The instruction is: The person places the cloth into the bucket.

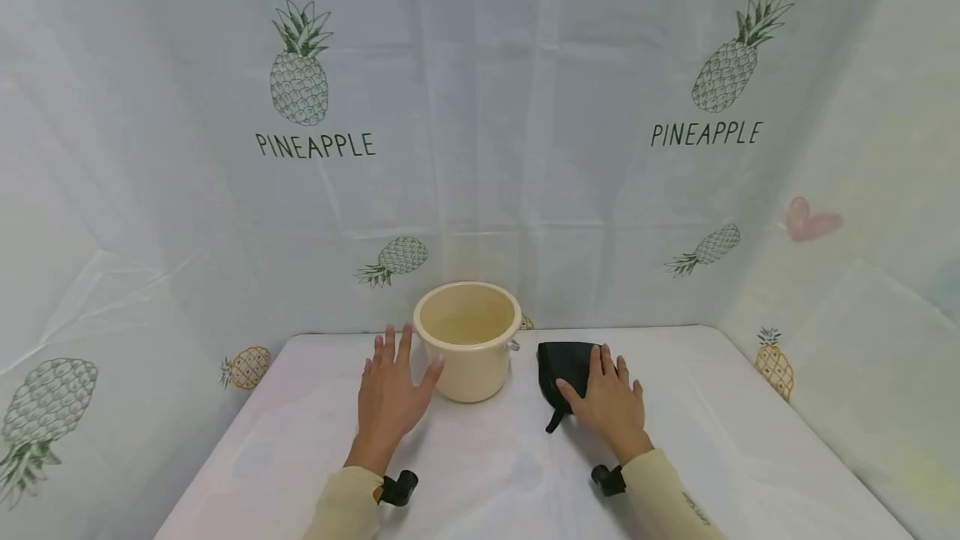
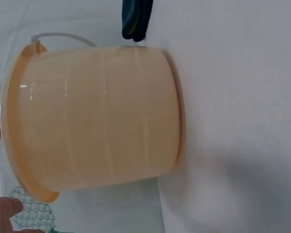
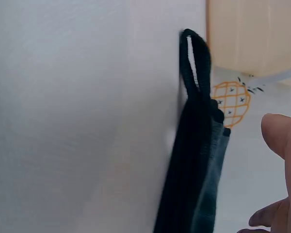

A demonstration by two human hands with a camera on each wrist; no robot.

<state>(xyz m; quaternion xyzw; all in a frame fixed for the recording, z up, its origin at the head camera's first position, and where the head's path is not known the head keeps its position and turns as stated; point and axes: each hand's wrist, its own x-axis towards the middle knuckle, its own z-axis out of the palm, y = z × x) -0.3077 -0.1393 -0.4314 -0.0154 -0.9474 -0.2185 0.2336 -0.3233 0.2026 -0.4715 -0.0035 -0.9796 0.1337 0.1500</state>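
Observation:
A cream plastic bucket [image 1: 471,375] stands upright near the back of the table. My left hand [image 1: 393,403], fingers spread and straight, is at its left side, the fingertips close to the rim. In the left wrist view the bucket's side [image 2: 99,116] fills the middle, with part of my hand at the left edge. To the right of the bucket lies a flat black pouch [image 1: 564,367] with a small loop strap [image 1: 554,420]. Over the pouch's right part, my right hand [image 1: 612,408] is spread with straight fingers. The right wrist view shows the pouch [image 3: 182,170] edge-on below the thumb.
A white cloth covers the table [image 1: 480,465]. Behind and beside it hangs a pale curtain [image 1: 487,148] printed with pineapples, close behind the bucket. The bucket's thin handle [image 2: 63,35] hangs on the side towards the pouch.

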